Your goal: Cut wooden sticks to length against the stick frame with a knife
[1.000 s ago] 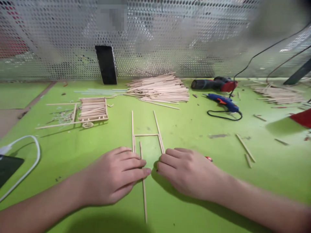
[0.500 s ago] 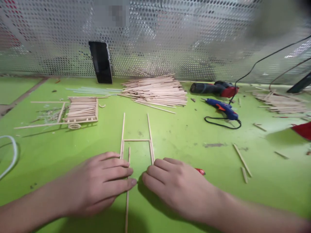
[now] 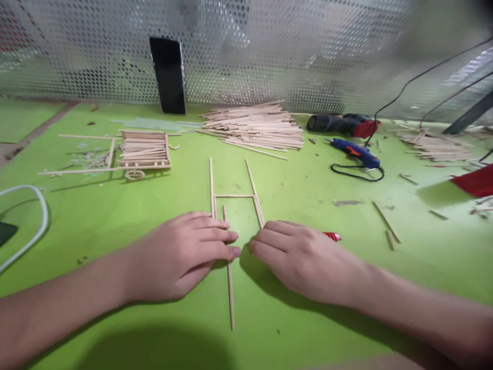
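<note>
On the green table lies a frame of thin wooden sticks (image 3: 233,196), two long side pieces joined by a crossbar. My left hand (image 3: 188,252) is over its left side piece, with the fingers laid across a loose wooden stick (image 3: 231,295) and pressing on it. That stick sticks out above and below the fingers. At the near end of the right side piece, my right hand (image 3: 296,252) has its fingers curled and pressed together on the frame. Its fingertips are partly hidden. A small red object (image 3: 332,236) shows just behind the right hand.
A small stick-built cart (image 3: 144,149) stands at the left. Wooden sticks (image 3: 254,128) lie heaped behind the frame, near a propped phone (image 3: 168,75). To the right are a blue glue gun (image 3: 356,153), a black-and-red tool (image 3: 342,125) and another stick pile (image 3: 437,145). A white cable (image 3: 42,205) curves at left.
The view has shifted, so the table things appear higher and the middle ones farther right. Both hands keep about the same place on the sticks. The loose stick's near end now shows.
</note>
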Motion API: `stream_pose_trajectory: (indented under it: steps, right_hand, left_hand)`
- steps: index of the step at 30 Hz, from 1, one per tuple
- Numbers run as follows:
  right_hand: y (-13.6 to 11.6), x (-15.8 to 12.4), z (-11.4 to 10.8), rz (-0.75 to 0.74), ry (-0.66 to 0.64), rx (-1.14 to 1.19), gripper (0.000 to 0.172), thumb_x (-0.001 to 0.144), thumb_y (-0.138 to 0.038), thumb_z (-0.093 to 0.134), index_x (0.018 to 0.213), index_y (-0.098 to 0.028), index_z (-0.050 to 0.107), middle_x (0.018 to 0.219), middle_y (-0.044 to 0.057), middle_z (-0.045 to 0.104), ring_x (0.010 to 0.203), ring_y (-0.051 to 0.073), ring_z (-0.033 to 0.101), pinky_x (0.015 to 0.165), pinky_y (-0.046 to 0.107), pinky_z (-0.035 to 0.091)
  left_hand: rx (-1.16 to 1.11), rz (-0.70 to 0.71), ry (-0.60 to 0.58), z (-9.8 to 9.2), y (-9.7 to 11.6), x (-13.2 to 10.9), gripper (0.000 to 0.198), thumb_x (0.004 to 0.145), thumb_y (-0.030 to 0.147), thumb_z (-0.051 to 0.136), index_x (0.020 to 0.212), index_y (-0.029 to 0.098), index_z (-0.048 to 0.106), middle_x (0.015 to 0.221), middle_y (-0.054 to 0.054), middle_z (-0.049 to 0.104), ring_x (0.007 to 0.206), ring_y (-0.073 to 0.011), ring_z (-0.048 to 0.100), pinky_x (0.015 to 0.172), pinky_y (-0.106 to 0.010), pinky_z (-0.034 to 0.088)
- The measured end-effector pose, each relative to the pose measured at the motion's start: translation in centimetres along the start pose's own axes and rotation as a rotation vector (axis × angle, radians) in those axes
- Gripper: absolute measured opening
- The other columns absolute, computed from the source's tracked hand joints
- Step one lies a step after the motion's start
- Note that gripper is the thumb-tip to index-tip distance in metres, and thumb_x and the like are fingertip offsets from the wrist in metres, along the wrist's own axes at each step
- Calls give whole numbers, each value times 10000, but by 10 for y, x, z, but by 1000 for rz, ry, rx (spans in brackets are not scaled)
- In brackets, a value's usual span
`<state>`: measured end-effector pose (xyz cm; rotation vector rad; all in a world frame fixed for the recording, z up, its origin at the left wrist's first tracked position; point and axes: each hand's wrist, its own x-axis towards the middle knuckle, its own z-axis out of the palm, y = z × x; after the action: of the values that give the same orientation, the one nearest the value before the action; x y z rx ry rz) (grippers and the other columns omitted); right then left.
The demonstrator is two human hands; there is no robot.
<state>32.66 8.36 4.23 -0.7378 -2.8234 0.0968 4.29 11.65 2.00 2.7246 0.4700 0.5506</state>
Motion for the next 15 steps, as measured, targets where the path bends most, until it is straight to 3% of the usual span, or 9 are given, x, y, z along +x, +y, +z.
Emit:
stream_pose_trajectory:
  steps: [10,15]
  right_hand:
    - [-1,8,7,0,9,-24,241,1067,-60,447,957,-137,647,858,28,621,772,187,493,729,323,414]
    - [-3,5,6,12,10,-77,196,1062,-84,496,946,-142,643,865,24,614,768,191,485,715,335,409]
  left_hand:
    - [48,53,107,-2,-1,-4,321,1034,126,523,1274,199,723,1303,-54,797,1215,-220,725,1161,-429,484]
    - [114,-14,198,-2,-5,-2,313,1053,141,553,1341,201,659,1268,-55,791,1164,-209,707,1142,-425,462]
